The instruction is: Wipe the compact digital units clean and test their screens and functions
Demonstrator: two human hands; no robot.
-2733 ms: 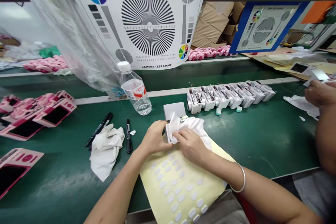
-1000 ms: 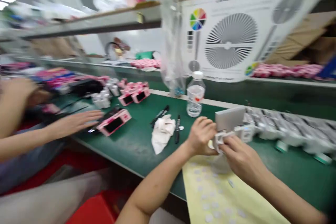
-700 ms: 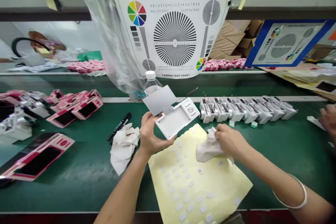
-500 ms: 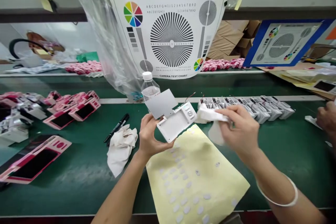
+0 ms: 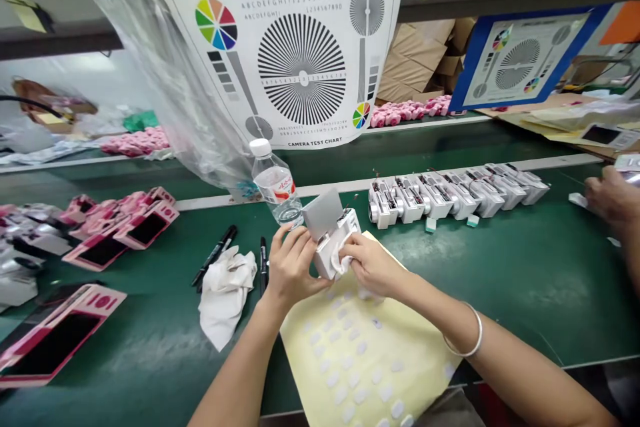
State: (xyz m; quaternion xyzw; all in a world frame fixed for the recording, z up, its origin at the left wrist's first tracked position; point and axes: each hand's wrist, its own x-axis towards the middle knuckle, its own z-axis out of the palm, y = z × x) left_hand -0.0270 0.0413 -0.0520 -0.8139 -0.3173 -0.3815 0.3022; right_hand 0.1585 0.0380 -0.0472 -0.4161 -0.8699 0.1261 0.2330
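A white plastic device housing (image 5: 327,250) with a raised flap (image 5: 323,213) is gripped along its left side by my left hand (image 5: 293,267). My right hand (image 5: 373,263) pinches a white cloth (image 5: 342,255) and presses it against the front face of the housing. Beneath both hands lies a yellow sheet (image 5: 360,360) dotted with several small pale stickers. A water bottle (image 5: 277,183) stands just behind the housing. To the left of my left hand are a crumpled white cloth (image 5: 227,293) and black markers (image 5: 215,257).
Several opened white devices (image 5: 440,193) form a row at the back right. Pink devices (image 5: 135,223) and a larger pink one (image 5: 60,333) lie on the left. A camera test chart (image 5: 300,53) hangs ahead. Another person's hand (image 5: 615,197) holds a device at the right edge.
My right hand has brought the cloth left onto the housing, which is now tilted more upright. The view has shifted, and the other person's hand now shows a device.
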